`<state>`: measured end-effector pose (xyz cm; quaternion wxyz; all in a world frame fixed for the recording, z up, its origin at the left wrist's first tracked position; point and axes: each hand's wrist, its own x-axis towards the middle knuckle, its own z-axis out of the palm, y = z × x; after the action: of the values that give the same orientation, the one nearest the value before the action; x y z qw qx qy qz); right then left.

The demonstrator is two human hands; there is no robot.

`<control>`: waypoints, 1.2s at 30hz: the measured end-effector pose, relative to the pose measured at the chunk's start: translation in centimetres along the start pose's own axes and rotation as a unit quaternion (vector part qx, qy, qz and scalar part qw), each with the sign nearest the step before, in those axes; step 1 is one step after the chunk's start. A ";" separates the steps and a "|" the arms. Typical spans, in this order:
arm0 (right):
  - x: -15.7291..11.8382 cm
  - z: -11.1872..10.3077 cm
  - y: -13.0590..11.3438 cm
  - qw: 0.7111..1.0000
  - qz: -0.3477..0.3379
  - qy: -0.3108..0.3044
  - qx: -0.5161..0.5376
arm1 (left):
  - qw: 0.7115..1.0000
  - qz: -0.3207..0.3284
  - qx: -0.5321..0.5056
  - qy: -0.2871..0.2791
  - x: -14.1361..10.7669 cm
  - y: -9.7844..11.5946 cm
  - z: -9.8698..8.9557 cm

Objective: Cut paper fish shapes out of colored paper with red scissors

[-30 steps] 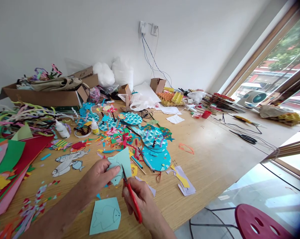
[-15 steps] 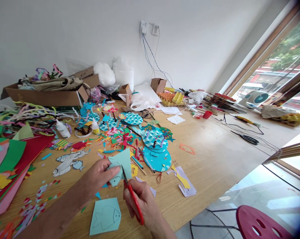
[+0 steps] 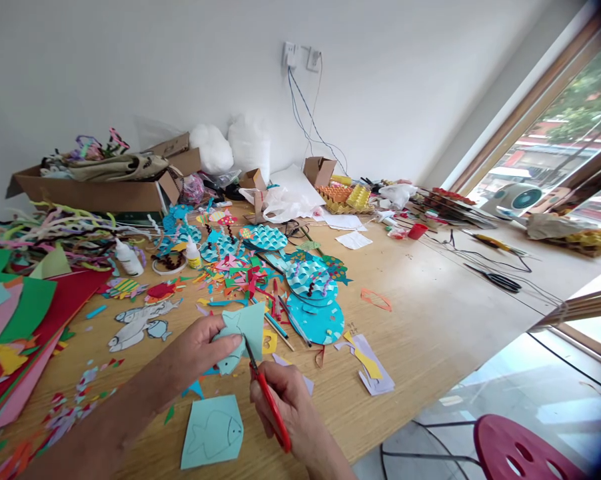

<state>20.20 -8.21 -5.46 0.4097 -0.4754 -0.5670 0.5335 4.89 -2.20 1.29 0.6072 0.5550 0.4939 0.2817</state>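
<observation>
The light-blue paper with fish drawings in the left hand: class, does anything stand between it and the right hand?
Only the red-handled scissors, held in the right hand: their blades reach the light-blue paper pinched in the left hand. Nothing else visible stands in the way.

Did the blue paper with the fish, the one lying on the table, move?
No. The blue paper lies in the same spot on the wooden table, judged against the table's edge.

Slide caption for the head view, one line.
Left hand holds pale-blue paper bearing a fish drawing; right hand holds red-handled scissors to it.
</observation>
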 end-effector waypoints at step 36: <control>0.2 0.6 -0.4 0.997 0.021 -0.012 0.074 | 1.000 0.019 -0.018 -0.017 0.0 -0.4 -0.2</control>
<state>19.57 -8.14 -5.12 0.4257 -0.4492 -0.5205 0.5883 4.66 -2.24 0.95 0.6196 0.5583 0.4679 0.2924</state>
